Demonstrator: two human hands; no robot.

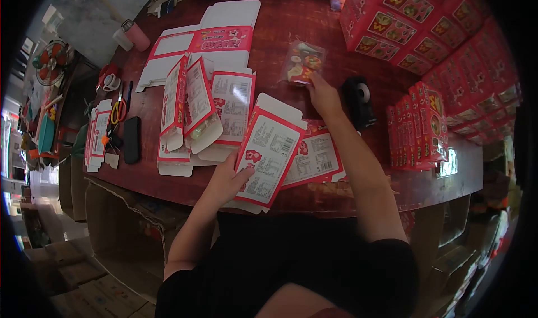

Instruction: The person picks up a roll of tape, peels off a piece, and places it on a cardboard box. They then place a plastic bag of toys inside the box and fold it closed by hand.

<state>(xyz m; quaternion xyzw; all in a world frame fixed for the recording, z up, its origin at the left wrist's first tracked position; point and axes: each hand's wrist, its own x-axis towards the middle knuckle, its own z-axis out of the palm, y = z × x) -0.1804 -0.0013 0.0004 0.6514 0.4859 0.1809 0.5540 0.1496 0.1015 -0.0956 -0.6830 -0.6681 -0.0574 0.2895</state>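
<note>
My left hand [228, 179] is closed on the lower left edge of a red and white carton [268, 152], its printed panel facing up and its white top flap standing out. Farther forward, my right hand [324, 96] pinches the lower edge of a clear packet [304, 63] with colourful contents, at the middle of the table. Under the held carton, to its right, lies another printed carton [314, 156]. Several more flat or partly opened cartons [230, 106] overlap to the left. Part of my right fingertips is hidden against the packet.
A black tape dispenser [358, 102] stands right of my right hand. Packed red boxes [416, 128] are stacked at the right. Scissors [118, 112], a black phone-like object [131, 140] and a pink bottle [135, 36] are at the left of the table [280, 24].
</note>
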